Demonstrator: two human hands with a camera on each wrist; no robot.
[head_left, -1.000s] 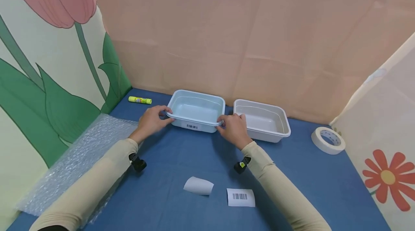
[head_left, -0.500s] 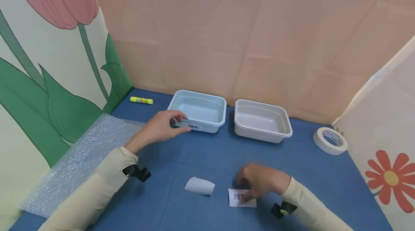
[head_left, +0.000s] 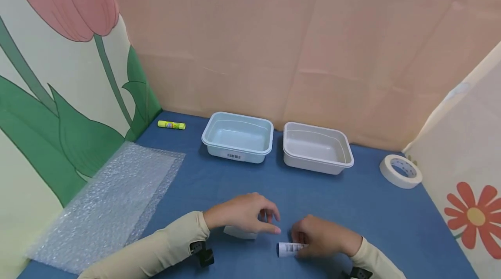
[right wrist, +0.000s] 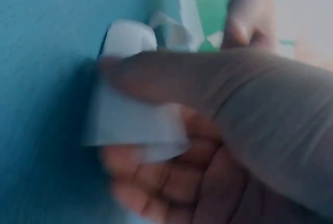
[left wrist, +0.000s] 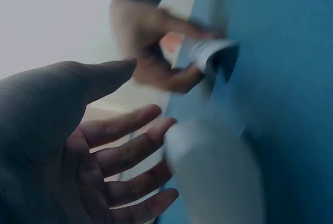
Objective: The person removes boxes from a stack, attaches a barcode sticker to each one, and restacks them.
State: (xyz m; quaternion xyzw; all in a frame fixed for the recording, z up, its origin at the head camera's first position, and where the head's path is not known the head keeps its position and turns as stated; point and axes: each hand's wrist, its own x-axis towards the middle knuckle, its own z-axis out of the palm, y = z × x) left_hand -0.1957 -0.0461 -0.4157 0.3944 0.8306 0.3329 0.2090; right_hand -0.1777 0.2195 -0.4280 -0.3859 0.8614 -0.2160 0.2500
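Note:
My right hand pinches a white barcode label between thumb and fingers; the label is bent into a curve and its printed bars face up. In the right wrist view the thumb lies across the label, which looks blurred. My left hand hovers to the left with relaxed fingers and thumb apart, holding nothing. Below it lies a second curled white paper label, partly covered by that hand. Farther back stands a light blue plastic tub with a barcode label on its front wall.
Beside the blue tub, to its right, is a grey-white tub. A roll of white tape lies at the far right, and a yellow-green glue stick at the back left. Bubble wrap covers the left side of the blue table.
Both hands have left the blue tub and come toward the front. The right hand has taken hold of the barcode label and bent it. The left hand has moved over by the other label.

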